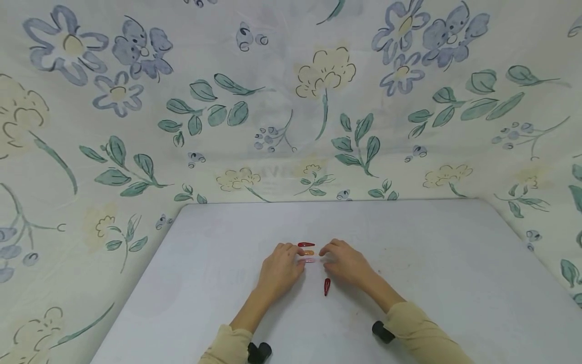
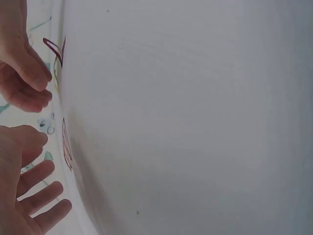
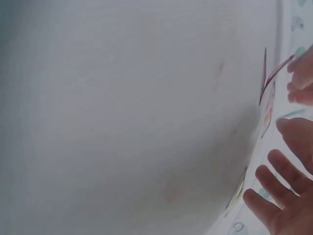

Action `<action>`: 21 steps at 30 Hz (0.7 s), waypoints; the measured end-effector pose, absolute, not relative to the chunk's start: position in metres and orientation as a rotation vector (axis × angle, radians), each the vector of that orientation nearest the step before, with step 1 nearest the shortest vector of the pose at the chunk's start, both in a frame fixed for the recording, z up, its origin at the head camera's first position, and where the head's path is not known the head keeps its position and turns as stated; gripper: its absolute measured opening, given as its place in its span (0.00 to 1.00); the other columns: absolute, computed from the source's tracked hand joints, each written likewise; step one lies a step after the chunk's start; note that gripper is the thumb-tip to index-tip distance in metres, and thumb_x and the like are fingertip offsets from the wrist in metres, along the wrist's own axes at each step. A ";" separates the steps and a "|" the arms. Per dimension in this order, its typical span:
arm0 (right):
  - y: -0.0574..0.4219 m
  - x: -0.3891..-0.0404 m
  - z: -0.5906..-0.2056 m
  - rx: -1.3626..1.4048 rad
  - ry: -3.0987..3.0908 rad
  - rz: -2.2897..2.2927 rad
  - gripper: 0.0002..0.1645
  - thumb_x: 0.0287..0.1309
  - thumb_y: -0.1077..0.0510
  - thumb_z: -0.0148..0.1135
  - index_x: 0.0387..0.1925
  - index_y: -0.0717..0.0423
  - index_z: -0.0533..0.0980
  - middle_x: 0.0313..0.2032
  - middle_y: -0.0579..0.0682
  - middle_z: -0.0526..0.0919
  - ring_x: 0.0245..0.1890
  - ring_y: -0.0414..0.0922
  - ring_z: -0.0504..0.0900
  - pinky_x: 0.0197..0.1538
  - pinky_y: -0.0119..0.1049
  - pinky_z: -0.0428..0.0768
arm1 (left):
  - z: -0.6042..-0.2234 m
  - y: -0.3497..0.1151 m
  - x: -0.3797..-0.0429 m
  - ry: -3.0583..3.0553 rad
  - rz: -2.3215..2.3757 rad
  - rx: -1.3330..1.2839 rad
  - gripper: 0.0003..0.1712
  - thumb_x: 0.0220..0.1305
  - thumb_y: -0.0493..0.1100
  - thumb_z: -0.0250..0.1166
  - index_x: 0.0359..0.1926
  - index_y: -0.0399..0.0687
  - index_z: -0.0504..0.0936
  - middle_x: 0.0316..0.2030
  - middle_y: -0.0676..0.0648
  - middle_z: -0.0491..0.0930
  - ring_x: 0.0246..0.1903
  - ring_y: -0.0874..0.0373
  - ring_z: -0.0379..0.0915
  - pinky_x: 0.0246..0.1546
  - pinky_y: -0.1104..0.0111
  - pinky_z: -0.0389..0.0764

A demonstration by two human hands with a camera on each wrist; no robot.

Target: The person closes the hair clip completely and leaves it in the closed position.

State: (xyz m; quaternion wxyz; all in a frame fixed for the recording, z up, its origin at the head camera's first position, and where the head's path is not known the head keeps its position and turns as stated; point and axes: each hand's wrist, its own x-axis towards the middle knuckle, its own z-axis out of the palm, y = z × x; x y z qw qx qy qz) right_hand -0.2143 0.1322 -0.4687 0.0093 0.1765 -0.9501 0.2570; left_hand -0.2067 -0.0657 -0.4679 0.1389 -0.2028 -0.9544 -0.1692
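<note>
Several snap hair clips lie on the white table. In the head view a red hair clip, an orange hair clip and a pink hair clip form a stack of rows between the hands. My left hand has its fingertips at the left ends of the orange and pink clips; whether they touch is unclear. Just right of the row hovers my right hand, fingers loosely bent around nothing. Closer to me lies a dark red hair clip, its two arms spread apart in the left wrist view.
The white tabletop extends on both sides of the hands. A flower-patterned cloth hangs behind and beside it. Black wrist devices show below the sleeves.
</note>
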 end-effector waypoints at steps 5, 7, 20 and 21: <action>0.143 -0.211 -0.470 0.574 -2.951 0.831 0.12 0.56 0.62 0.69 0.43 0.50 0.82 0.46 0.47 0.81 0.54 0.49 0.78 0.57 0.49 0.77 | -0.467 -0.063 -0.201 -2.763 -0.522 -0.615 0.09 0.57 0.42 0.71 0.40 0.50 0.84 0.44 0.50 0.82 0.47 0.53 0.76 0.39 0.62 0.82; 0.145 -0.209 -0.471 0.591 -2.957 0.846 0.13 0.56 0.63 0.69 0.43 0.50 0.81 0.46 0.47 0.81 0.54 0.49 0.78 0.58 0.49 0.77 | -0.468 -0.061 -0.199 -2.746 -0.533 -0.633 0.10 0.56 0.41 0.71 0.41 0.50 0.84 0.43 0.51 0.82 0.46 0.54 0.76 0.38 0.62 0.82; 0.153 -0.197 -0.472 0.664 -2.995 0.889 0.13 0.56 0.65 0.67 0.43 0.50 0.82 0.50 0.51 0.80 0.58 0.52 0.77 0.61 0.52 0.74 | -0.471 -0.048 -0.182 -2.783 -0.573 -0.714 0.11 0.55 0.44 0.71 0.40 0.49 0.83 0.44 0.50 0.82 0.47 0.53 0.76 0.38 0.61 0.81; 0.153 -0.196 -0.472 0.677 -2.998 0.893 0.13 0.55 0.66 0.67 0.43 0.51 0.82 0.50 0.50 0.81 0.57 0.52 0.77 0.60 0.52 0.75 | -0.471 -0.047 -0.181 -2.789 -0.565 -0.720 0.11 0.54 0.44 0.72 0.40 0.50 0.83 0.44 0.50 0.82 0.48 0.53 0.76 0.38 0.61 0.81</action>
